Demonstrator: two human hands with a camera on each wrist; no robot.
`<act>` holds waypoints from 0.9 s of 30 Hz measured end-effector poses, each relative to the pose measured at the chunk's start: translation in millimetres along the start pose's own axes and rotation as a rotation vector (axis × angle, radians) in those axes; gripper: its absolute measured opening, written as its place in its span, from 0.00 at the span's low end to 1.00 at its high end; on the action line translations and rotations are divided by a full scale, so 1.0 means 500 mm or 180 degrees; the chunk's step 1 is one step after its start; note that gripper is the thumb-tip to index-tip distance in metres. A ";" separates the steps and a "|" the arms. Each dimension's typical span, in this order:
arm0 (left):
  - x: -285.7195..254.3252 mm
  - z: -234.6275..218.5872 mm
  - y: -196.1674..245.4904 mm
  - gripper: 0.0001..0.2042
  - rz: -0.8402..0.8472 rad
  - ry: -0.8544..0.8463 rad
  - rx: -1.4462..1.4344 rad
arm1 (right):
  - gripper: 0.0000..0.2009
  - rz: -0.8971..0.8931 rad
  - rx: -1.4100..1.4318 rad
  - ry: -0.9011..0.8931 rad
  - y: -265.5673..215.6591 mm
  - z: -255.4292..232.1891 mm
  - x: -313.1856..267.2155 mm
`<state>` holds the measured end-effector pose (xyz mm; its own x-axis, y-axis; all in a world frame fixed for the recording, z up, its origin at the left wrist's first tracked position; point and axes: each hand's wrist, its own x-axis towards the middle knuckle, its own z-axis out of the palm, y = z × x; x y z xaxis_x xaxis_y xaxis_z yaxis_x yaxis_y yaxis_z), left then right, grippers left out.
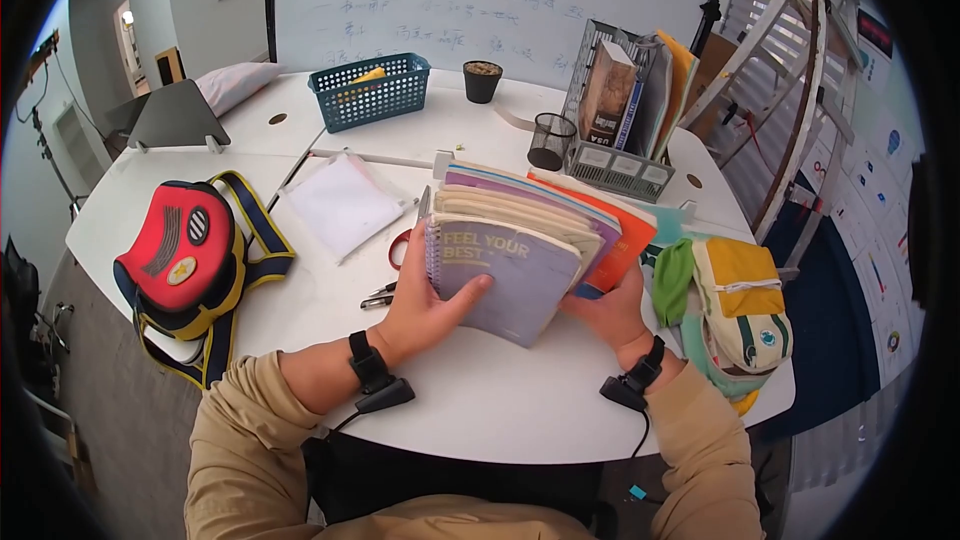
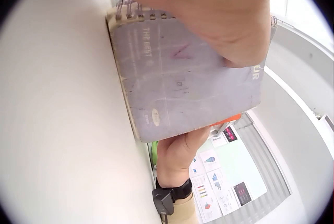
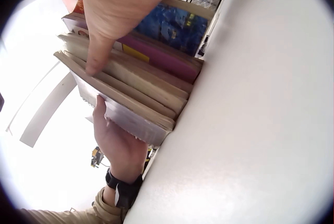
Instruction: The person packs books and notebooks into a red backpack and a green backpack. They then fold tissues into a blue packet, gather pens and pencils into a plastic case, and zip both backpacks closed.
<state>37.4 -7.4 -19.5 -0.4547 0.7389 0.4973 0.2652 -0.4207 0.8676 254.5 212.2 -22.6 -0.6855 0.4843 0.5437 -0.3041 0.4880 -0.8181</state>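
– clamped on what?
– with left hand [image 1: 425, 305] and right hand [image 1: 612, 312], on worn, multicoloured paper books [image 1: 515, 205] behind a lilac spiral-bound notebook [image 1: 520, 300], on edge at the white counter [image 1: 480, 400].
– steadied how?
– squeeze evenly; tap lower edges level, sparing bent corners.

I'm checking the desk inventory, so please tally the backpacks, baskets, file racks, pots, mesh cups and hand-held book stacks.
Backpacks: 2 (red backpack, cream backpack)
Baskets: 1 (blue-green basket)
File racks: 1 (grey rack)
Pots: 1 (black pot)
Mesh cups: 1 (black cup)
Hand-held book stacks: 1 (book stack between left hand and right hand)
Total: 7
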 end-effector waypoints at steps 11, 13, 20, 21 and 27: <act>0.006 0.016 -0.005 0.44 0.0132 0.0139 0.0263 | 0.44 -0.0237 0.0833 0.0046 0.039 0.006 -0.007; 0.007 0.013 -0.002 0.42 0.0034 0.0118 0.0234 | 0.32 0.0006 0.0536 0.0373 0.020 0.005 -0.008; 0.009 0.017 -0.012 0.41 -0.0023 0.0173 -0.0169 | 0.23 0.0000 -0.0603 0.1587 0.009 -0.024 0.011; 0.009 0.018 -0.014 0.41 -0.0017 0.0185 -0.0191 | 0.23 -0.0124 -0.0388 0.1846 0.001 -0.030 0.023; 0.005 0.013 -0.033 0.46 0.0010 0.0149 0.0009 | 0.23 -0.0677 0.0465 0.2275 -0.056 -0.133 0.071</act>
<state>37.6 4.6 -32.6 -0.4932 0.7120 0.4998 0.2691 -0.4215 0.8660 282.9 263.9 32.0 -0.0219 0.7674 0.6408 -0.5003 0.5465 -0.6716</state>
